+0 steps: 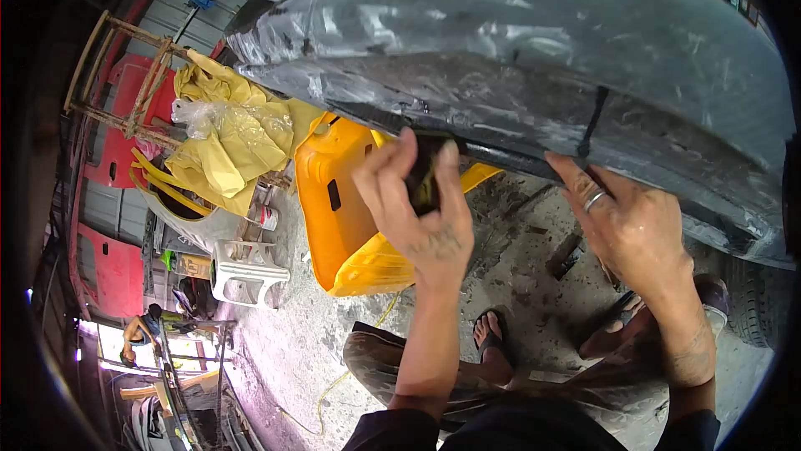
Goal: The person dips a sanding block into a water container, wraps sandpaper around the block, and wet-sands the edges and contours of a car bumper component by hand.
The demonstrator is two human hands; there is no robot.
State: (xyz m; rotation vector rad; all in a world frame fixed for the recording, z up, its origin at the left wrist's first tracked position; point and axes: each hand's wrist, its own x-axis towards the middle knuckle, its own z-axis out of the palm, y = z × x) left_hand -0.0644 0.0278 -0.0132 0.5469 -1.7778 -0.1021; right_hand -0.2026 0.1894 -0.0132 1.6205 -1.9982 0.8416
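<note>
A large grey car bumper (501, 42), scuffed with pale sanded patches, stretches across the top of the view. Its lower edge has a dark strip (509, 157). My left hand (421, 217) is raised to that edge, slightly blurred, with thumb and fingers closed around a dark, thin piece that looks like sandpaper (424, 176). Farther right, my right hand (630, 226), with a ring on one finger, grips the bumper's lower edge; its fingertips are partly hidden there.
Below the bumper stands a yellow plastic panel (321, 226). Left of it are crumpled yellow paper (221, 146), a rusty metal frame (125, 121) and a white stool (242, 272). A tyre (751, 305) is at right. Another person (143, 334) bends over in the background.
</note>
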